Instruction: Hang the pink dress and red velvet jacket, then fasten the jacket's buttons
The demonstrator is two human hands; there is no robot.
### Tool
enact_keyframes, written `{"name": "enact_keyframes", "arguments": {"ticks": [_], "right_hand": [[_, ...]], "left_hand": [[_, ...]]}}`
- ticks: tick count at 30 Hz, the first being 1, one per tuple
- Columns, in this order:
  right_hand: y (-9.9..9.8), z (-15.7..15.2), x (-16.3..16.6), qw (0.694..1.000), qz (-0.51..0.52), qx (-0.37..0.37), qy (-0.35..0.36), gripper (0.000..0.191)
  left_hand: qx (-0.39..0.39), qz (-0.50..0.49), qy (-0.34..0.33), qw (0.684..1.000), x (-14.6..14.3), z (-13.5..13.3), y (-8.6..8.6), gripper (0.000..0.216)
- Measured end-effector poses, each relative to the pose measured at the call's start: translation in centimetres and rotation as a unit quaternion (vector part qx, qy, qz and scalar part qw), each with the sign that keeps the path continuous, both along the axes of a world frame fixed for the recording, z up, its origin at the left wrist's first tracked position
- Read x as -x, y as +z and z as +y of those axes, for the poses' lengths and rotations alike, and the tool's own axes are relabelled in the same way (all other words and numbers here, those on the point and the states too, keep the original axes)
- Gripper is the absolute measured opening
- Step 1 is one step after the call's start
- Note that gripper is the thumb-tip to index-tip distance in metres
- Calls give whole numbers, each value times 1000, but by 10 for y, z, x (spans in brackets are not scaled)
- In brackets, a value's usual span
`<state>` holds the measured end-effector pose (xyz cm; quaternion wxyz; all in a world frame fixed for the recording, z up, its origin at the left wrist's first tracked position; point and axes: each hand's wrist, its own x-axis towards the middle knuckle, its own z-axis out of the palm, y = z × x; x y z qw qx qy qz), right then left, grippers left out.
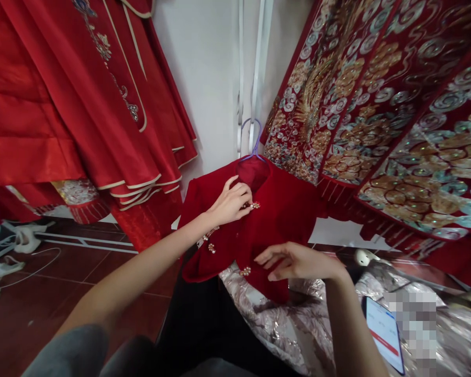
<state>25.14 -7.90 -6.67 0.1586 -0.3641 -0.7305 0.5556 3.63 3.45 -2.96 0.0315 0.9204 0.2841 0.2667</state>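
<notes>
A short red jacket (pixel 286 209) hangs in front of me on a purple hanger (pixel 255 149), its front facing me. My left hand (pixel 231 201) is at the upper front of the jacket, fingers bent, with thumb and fingertips closed at a beaded gold button (pixel 256 206). Below that wrist, another beaded ornament (pixel 211 248) shows on the red cloth. My right hand (pixel 292 260) hovers by the lower front, fingers apart and slightly curled, with nothing in it. Near its fingertips is one more beaded button (pixel 245 271), at the jacket's lower edge.
Red gowns (pixel 133 131) hang at the left, and a heavily embroidered red garment (pixel 337 120) hangs at the right. Shiny patterned fabric (pixel 290 324) lies below the jacket, with a phone (pixel 384 332) on it. White cables (pixel 0 283) lie on the tiled floor.
</notes>
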Motion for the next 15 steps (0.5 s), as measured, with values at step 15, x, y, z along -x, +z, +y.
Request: {"name": "enact_keyframes", "arguments": {"ticks": [15], "right_hand": [[25,67,89,901,196,-236,-306,63]], "left_hand": [[60,5,88,994,-1,8,-17,8]]}}
